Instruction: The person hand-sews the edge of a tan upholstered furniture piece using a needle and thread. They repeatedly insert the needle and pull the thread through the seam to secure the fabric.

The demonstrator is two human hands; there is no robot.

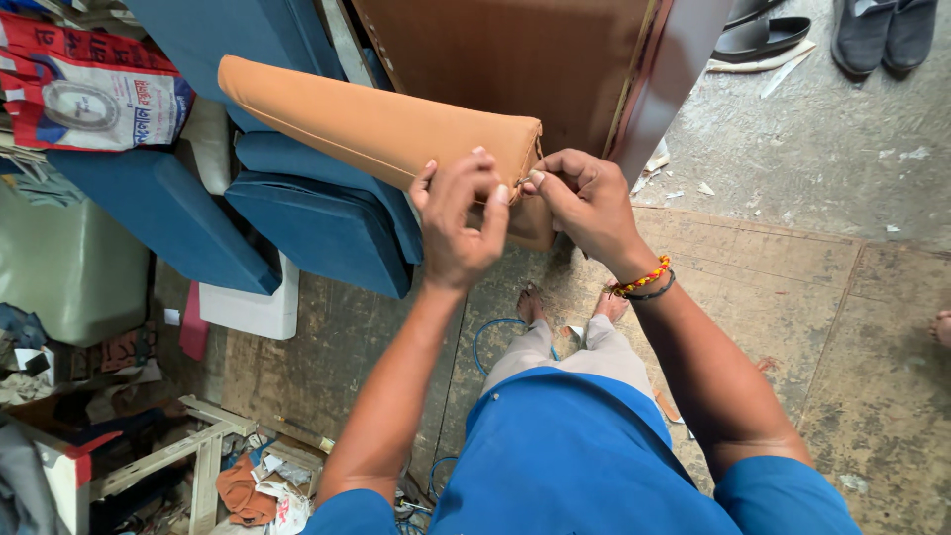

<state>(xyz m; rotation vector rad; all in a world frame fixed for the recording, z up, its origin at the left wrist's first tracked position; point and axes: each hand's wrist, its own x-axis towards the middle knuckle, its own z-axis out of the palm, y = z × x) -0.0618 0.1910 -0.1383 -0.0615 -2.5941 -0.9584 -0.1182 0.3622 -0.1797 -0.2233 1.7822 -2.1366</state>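
Both hands are up at the near corner of the tan cushion (381, 129), which rests tilted on the blue cushions (317, 213). The left hand (458, 218) grips the cover's end, fingers curled shut on it; the right hand (584, 203) pinches the zip pull at that corner. The cover looks fully on and smooth — only this last bit of closing seems left.

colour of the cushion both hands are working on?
Tan-orange fabric cushion, plain, with no pattern; head view shows it, pinched at its end by left hand and right hand.
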